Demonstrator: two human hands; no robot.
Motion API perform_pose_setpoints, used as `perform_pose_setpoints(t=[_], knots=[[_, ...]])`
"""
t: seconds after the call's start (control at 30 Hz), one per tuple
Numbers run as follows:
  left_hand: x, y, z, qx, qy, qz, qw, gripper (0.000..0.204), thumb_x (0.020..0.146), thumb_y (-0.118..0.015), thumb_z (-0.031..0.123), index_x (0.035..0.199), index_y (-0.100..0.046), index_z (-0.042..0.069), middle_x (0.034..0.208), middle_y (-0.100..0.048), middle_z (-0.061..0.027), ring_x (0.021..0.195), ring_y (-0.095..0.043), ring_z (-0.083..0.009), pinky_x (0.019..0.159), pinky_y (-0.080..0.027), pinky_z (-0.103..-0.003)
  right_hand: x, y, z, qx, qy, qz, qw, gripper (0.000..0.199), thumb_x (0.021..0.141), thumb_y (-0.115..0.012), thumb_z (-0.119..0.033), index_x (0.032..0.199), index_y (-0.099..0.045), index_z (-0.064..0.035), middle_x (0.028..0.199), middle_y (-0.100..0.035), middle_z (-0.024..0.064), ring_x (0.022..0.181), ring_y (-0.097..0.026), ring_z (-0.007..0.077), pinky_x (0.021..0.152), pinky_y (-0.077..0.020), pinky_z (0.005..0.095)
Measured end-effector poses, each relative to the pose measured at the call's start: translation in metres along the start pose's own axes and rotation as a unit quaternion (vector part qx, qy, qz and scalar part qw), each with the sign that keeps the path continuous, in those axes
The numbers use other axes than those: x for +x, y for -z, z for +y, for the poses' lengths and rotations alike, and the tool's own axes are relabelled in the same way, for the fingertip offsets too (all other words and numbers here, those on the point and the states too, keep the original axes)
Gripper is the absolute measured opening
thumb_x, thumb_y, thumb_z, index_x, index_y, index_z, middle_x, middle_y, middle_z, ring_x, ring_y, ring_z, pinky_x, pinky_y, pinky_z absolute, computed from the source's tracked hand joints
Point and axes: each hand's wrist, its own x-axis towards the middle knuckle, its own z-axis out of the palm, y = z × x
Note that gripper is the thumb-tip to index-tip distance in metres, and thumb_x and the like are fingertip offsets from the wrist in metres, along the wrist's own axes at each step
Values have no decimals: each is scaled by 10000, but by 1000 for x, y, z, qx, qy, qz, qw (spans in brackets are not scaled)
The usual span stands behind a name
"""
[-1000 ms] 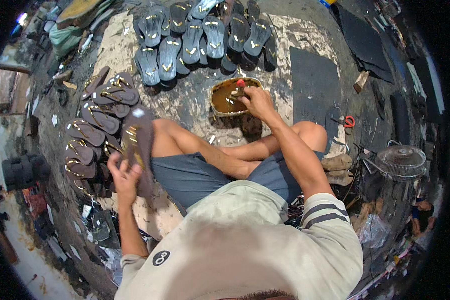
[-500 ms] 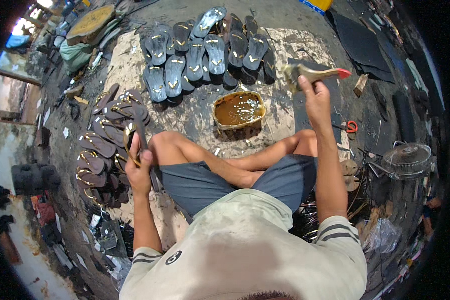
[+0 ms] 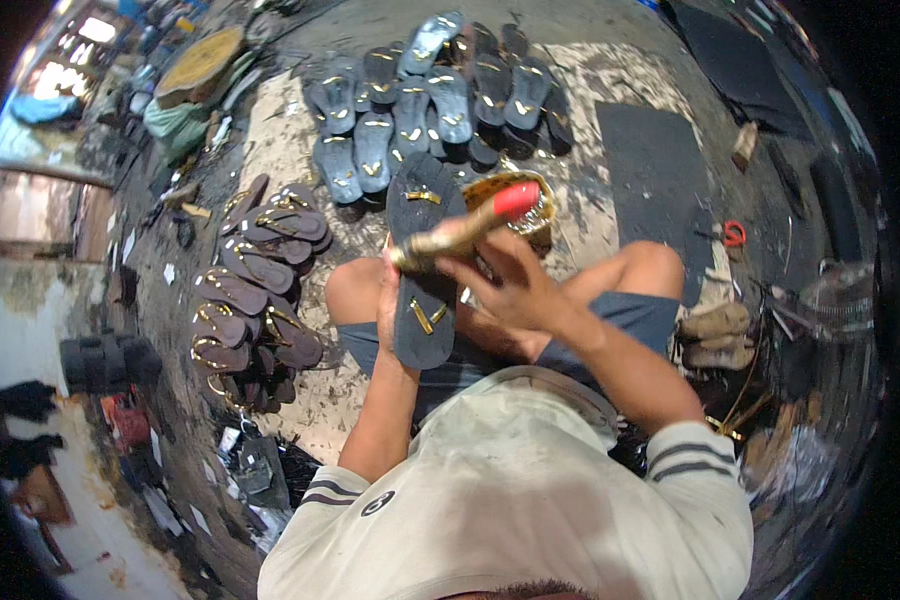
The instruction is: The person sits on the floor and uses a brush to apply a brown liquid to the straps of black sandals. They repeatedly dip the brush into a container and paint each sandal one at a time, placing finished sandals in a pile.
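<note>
My left hand [image 3: 386, 318] grips a dark flip-flop [image 3: 425, 345] by its edge, its flat underside turned up with gold strap ends showing. In my right hand [image 3: 515, 280], slightly blurred, is a brush [image 3: 460, 232] with a red-tipped handle. The brush head lies over the middle of the sole, at its left edge; whether the bristles touch it I cannot tell. Behind the brush stands a tub [image 3: 547, 215] of amber-brown liquid, partly hidden by the handle and the flip-flop.
Several dark soles with gold strap ends [image 3: 452, 105] lie beyond the tub. Left of my knee are piled brown flip-flops with gold straps [image 3: 232, 290]. On the right are a black sheet [image 3: 645, 170], red-handled scissors [image 3: 733, 234], a pair of tan soles [image 3: 718, 335] and a fan [image 3: 838, 300].
My left hand has brought the flip-flop from the left to the middle and turned its underside up. My right hand has swung the brush leftward from the far right onto the sole.
</note>
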Motion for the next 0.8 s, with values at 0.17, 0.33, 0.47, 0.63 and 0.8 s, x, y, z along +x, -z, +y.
perform_pose_setpoints(t=[0.17,0.33,0.47,0.63,0.8], knots=[[-18,9,-12,158,-27,17,987,552,1040,-408,443,1485,-334,125,1339,-551,-133,1137,-610,-242,927,-553,-373,104,48,-35,-115,-159,-20,980,364,982,-578,-289,1126,-617,43,1022,-676,149,957,-648,189,831,-492,314],[-18,6,-6,79,-39,7,996,566,1042,-382,460,1484,-335,110,1361,-541,-150,1094,-636,-276,892,-570,-406,53,31,-49,-12,-169,-8,986,374,983,-602,-275,1218,-615,15,1180,-640,129,1111,-584,190,942,-451,318],[-16,0,-5,44,-38,7,998,635,1026,-369,527,1424,-407,34,1258,-610,-162,1031,-660,-294,869,-576,-424,89,52,-40,20,-90,5,996,259,946,-643,-165,1155,-648,-11,1039,-698,117,911,-655,240,818,-503,368],[4,-5,15,-11,-54,-47,997,709,1005,-364,587,1371,-467,-11,1234,-618,-188,1000,-657,-319,850,-575,-427,77,33,-42,-118,53,-59,990,261,880,-672,-70,1135,-625,-46,1041,-630,166,945,-606,338,843,-465,436],[38,-20,42,27,-144,-26,989,715,982,-411,607,1368,-473,8,1225,-604,-193,949,-635,-298,782,-548,-411,-18,-4,-80,52,-40,-151,986,301,862,-710,-29,1155,-642,-44,1132,-660,118,1042,-628,279,928,-474,376]])
